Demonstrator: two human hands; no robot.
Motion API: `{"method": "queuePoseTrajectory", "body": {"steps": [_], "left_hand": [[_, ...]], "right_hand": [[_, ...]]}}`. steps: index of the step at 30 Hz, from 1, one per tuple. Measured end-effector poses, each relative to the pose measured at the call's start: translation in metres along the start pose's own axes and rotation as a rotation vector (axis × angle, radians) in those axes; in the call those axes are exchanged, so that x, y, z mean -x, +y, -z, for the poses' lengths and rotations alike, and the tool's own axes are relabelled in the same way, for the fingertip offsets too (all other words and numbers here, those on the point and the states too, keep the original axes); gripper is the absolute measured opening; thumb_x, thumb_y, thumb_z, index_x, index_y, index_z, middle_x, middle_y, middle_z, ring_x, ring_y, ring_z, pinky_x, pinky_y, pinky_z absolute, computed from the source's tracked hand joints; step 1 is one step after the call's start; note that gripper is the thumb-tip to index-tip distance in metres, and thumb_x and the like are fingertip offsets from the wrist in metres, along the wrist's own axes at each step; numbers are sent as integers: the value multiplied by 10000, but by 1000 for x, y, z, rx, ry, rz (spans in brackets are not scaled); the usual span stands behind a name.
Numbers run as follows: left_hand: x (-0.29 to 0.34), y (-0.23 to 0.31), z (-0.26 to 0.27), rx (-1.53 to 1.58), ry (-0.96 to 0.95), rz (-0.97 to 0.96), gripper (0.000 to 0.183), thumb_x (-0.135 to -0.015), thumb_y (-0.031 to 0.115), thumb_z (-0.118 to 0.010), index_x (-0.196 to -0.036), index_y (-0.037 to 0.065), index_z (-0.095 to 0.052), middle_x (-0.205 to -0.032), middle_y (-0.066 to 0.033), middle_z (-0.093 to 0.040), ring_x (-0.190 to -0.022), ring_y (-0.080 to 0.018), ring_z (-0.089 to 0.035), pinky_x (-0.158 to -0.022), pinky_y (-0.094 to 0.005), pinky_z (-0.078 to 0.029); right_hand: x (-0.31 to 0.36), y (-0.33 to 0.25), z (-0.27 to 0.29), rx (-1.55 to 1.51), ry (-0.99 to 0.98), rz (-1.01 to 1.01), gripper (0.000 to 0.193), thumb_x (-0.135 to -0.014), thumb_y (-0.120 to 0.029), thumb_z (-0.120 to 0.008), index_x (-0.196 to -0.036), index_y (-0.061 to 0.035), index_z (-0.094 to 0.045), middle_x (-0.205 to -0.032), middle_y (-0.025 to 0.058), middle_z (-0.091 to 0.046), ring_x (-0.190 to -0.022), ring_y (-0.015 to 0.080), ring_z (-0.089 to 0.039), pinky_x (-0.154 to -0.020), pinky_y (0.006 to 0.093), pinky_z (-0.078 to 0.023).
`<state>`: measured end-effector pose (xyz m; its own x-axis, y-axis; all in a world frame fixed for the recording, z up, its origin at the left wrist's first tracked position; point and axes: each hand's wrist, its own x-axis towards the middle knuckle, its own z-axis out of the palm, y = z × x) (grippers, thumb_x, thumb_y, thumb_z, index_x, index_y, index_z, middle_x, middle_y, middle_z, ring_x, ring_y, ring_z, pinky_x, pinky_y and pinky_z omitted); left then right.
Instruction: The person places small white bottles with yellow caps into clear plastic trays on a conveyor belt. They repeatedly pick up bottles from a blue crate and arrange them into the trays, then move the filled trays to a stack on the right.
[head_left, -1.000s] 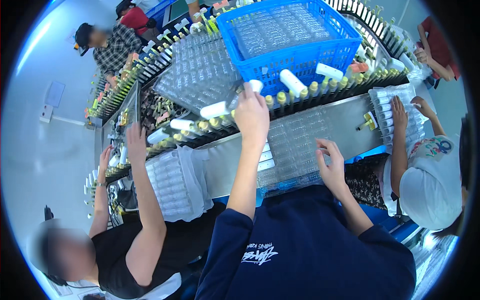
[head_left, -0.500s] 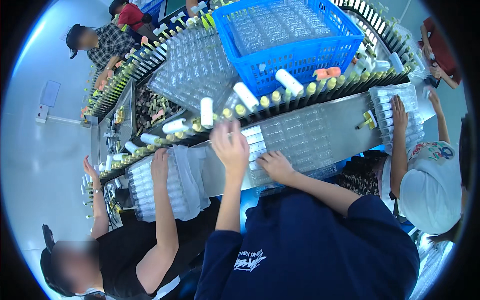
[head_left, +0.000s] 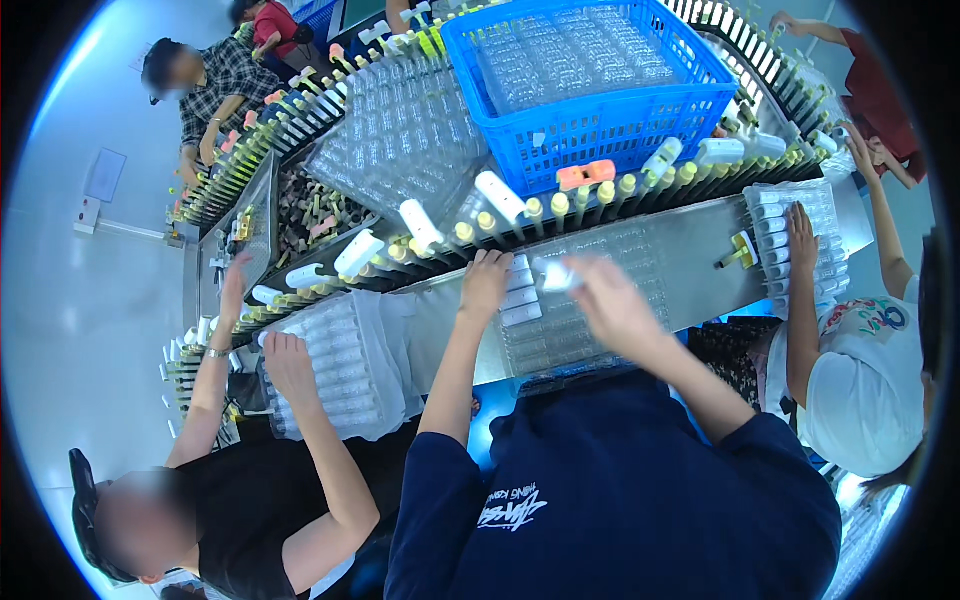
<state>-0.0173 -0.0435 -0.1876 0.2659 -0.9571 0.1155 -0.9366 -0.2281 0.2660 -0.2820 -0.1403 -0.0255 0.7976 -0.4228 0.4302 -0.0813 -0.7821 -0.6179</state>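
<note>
Your left hand (head_left: 486,282) rests with fingers bent at the upper left of a clear moulded tray (head_left: 622,250), against a column of white pieces (head_left: 521,296) set in its left side, and you cannot tell from here whether those fingers grip anything. Your right hand (head_left: 618,308), blurred, is over the middle of the tray with its fingertips drawn together on a single white piece (head_left: 556,276), just right of that column. The tray lies before you on the metal bench (head_left: 432,328), nearer you than the yellow-tipped pegs (head_left: 535,208) and the blue basket (head_left: 600,106).
</note>
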Motion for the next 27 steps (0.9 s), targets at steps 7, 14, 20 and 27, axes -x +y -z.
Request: {"method": "queuePoseTrajectory", "body": {"steps": [7, 14, 20, 27], "left_hand": [[2, -1, 13, 36, -4, -13, 347, -895, 189, -793, -1221, 90, -728, -1207, -84, -680, -1194, -300, -613, -1005, -476, -523], [50, 41, 63, 229, 319, 3, 349, -973, 114, -708, -1300, -1, -660, -1253, -181, -711, -1193, -388, -650, -1015, -535, -506], [90, 99, 139, 612, 779, 297, 227, -1105, 93, -498, -1261, -16, -622, -774, -64, -664, -679, -96, -614, -621, -286, -506], [22, 119, 135, 1037, 735, 402, 386, -1113, 147, -582, -1426, -72, -527, -1171, -179, -701, -1076, -242, -678, -969, -386, -527]], "right_hand": [[-122, 39, 14, 313, 77, 342, 503, -878, 32, -616, -1376, -32, -642, -1217, 172, -653, -1167, 387, -626, -1013, 480, -525], [-126, 24, -69, 221, 94, 175, 515, -918, -79, -685, -1407, 11, -550, -1184, 195, -605, -1100, 395, -621, -1003, 507, -520], [-133, 2, -82, 102, 91, 309, 497, -1031, -103, -604, -1497, 41, -505, -1450, 289, -546, -1367, 446, -541, -1187, 511, -430], [-66, -19, 30, -457, 371, -166, 293, -1130, -110, -554, -1378, 8, -654, -1312, 132, -692, -1195, 194, -676, -1017, 329, -529]]}}
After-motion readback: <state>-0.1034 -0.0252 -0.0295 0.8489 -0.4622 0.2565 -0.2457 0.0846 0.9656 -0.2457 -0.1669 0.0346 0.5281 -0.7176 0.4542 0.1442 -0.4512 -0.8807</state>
